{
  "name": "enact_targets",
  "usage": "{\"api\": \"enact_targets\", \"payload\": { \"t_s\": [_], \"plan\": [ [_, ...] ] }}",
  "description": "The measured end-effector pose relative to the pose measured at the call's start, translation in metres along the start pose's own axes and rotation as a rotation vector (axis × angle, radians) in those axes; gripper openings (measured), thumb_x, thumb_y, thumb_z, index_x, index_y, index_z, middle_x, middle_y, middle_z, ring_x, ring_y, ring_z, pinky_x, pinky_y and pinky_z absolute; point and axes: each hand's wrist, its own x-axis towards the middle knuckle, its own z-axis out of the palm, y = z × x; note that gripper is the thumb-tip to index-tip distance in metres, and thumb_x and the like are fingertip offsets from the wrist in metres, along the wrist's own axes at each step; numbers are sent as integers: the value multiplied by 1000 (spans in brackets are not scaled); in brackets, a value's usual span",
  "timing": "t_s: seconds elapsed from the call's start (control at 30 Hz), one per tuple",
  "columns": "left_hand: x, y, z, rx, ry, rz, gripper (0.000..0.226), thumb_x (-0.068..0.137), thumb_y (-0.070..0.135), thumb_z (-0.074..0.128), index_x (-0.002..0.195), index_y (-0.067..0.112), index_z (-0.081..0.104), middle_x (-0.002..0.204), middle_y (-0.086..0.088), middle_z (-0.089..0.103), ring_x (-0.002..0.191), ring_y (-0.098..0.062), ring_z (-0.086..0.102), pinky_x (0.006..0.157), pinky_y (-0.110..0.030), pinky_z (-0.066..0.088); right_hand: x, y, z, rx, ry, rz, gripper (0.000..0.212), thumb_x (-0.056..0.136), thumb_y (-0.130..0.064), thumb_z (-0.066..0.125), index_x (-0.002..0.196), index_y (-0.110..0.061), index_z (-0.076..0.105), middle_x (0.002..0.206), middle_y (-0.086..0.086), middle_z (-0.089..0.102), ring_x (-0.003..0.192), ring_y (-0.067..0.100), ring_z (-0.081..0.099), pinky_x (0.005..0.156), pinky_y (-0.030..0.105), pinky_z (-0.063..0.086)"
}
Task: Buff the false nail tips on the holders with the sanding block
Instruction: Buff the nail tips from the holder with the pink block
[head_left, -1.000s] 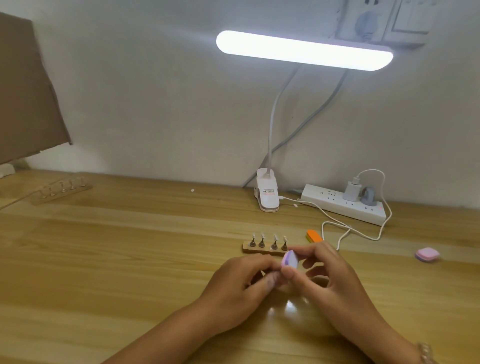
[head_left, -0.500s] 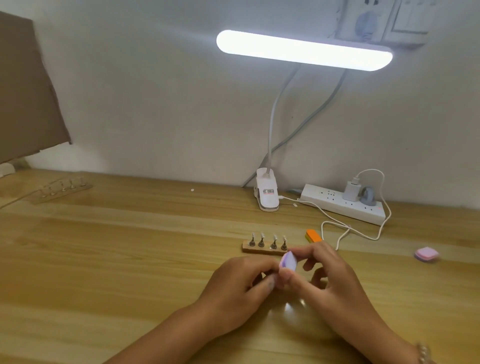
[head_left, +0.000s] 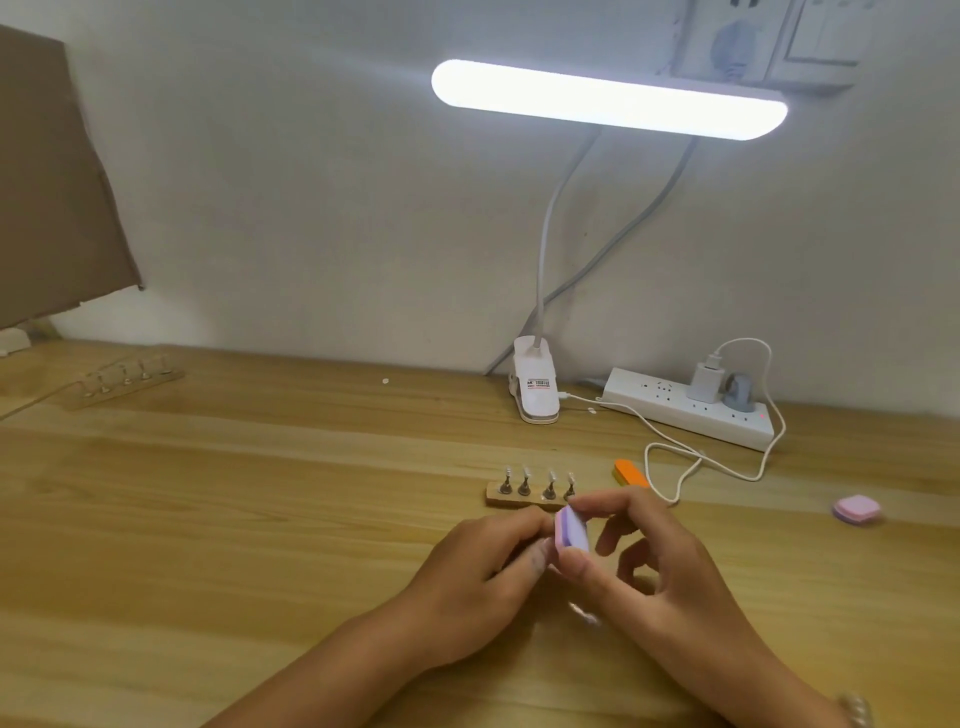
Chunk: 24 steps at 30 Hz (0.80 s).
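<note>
While the right hand (head_left: 649, 566) pinches the lilac sanding block (head_left: 571, 530) against the curled left hand (head_left: 483, 571), whose hold I cannot make out, four nail tips (head_left: 551, 475) stand on their wooden base (head_left: 496, 499) just behind, seemingly awaiting buffing.

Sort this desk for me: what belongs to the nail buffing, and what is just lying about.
In the job: purple sanding block, pinched in the right hand; near holder strip with four nail tips; far-left holder strip.
Lying about: orange block, pink block, power strip, clip lamp.
</note>
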Motion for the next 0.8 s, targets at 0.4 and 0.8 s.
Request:
{"api": "enact_targets", "payload": {
  "t_s": [0.4,0.8],
  "plan": [
    [0,1,1,-19,-6,-8,27,98,33,44,101,18,67,93,4,69,90,-19,65,83,-51,49,3,4,1,-45,38,-10,35,70,-50,69,98,-29,65,97,-15,63,78,12,60,57,24,49],
    [3,3,0,-157,-23,-111,28,93,44,37,75,30,54,74,15,54,75,-8,49,75,-38,40,0,2,2,-98,4,-78,33,79,-21,80,109,-29,67,100,-17,65,87,14,62,60,31,54]
  ]
}}
